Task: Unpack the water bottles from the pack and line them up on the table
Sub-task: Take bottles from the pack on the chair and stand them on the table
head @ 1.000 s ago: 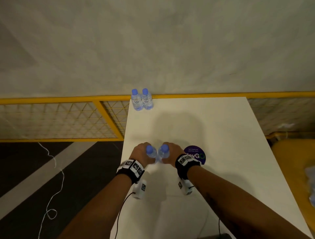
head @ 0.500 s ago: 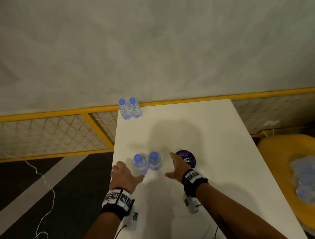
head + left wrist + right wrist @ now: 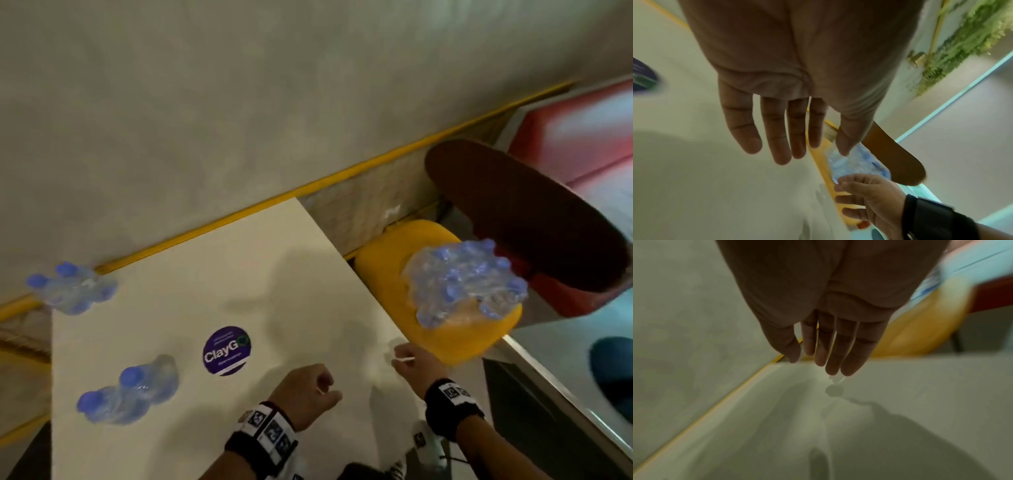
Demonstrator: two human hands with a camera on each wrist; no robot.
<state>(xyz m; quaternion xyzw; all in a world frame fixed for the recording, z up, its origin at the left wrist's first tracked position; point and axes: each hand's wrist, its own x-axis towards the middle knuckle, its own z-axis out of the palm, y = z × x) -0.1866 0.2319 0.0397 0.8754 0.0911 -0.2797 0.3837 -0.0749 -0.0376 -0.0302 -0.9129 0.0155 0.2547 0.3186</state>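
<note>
A shrink-wrapped pack of blue-capped water bottles (image 3: 462, 281) lies on a yellow chair (image 3: 383, 270) to the right of the white table (image 3: 267, 274). Two bottles (image 3: 130, 390) stand side by side at the table's near left. Two more bottles (image 3: 73, 286) stand at the far left corner. My left hand (image 3: 308, 390) hovers over the table's near middle, fingers relaxed and holding nothing. My right hand (image 3: 409, 363) is at the table's right edge, close to the chair, fingers loose and empty. The pack (image 3: 857, 164) shows blurred beyond my left fingers (image 3: 777, 138).
A round purple sticker (image 3: 226, 349) marks the table's middle. A dark brown chair back (image 3: 520, 219) rises behind the yellow seat, and a red seat (image 3: 575, 133) lies farther right. A yellow rail (image 3: 274, 198) runs along the grey wall behind the table.
Both hands let go of the two near bottles and moved right toward the chair. The head view swung right, bringing the pack fully into sight.
</note>
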